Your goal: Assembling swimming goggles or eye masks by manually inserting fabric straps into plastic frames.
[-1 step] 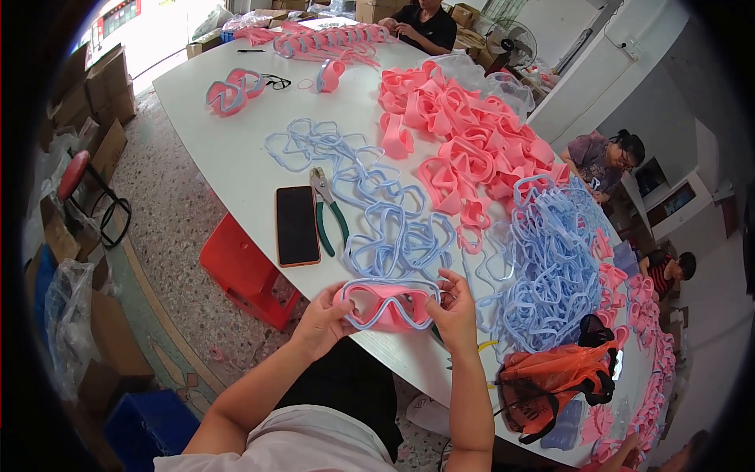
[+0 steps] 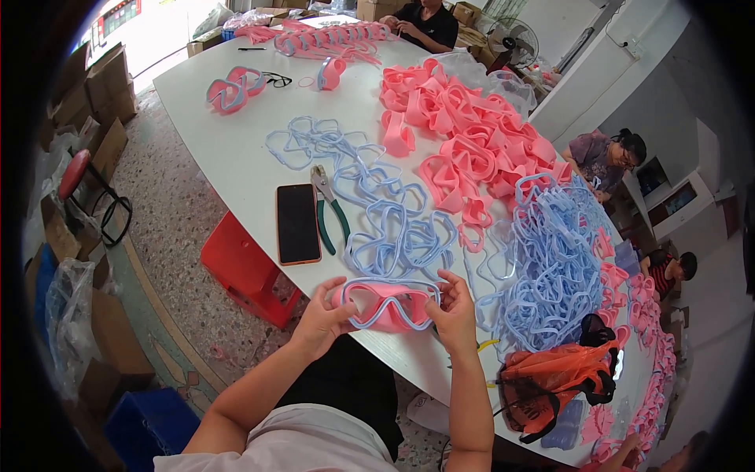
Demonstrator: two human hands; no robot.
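Fingers of both hands are closed narrowly on one thing: the left hand (image 2: 324, 318) pinches the left end of a pink goggle skirt (image 2: 385, 305) and the right hand (image 2: 454, 313) pinches its right end, with a pale blue frame (image 2: 391, 287) lying along the skirt's top and front edge. The piece sits at the near edge of the table, directly between the two sets of fingertips.

Under and beyond the fingers stretches the long white table (image 2: 236, 149), the largest thing in view. Far beyond the right fingers, across its middle, lies a broad heap of pink skirts (image 2: 472, 141). Just to the right of the right fingers, and a little beyond them, rises a tangled mound of blue frames (image 2: 550, 259). Straight ahead of the fingertips, a looser trail of blue frames (image 2: 370, 197) runs away up the table. Below and to the right of the right hand lies an orange plastic bag (image 2: 550, 377) with dark straps. Left of the left hand, down on the floor, stands a red stool (image 2: 244, 267). Just beyond the left fingers lies a black phone (image 2: 297, 223), face up, and beside it, nearer the trail of frames, green-handled pliers (image 2: 330, 206). Other people sit at the far end and the right side of the table.
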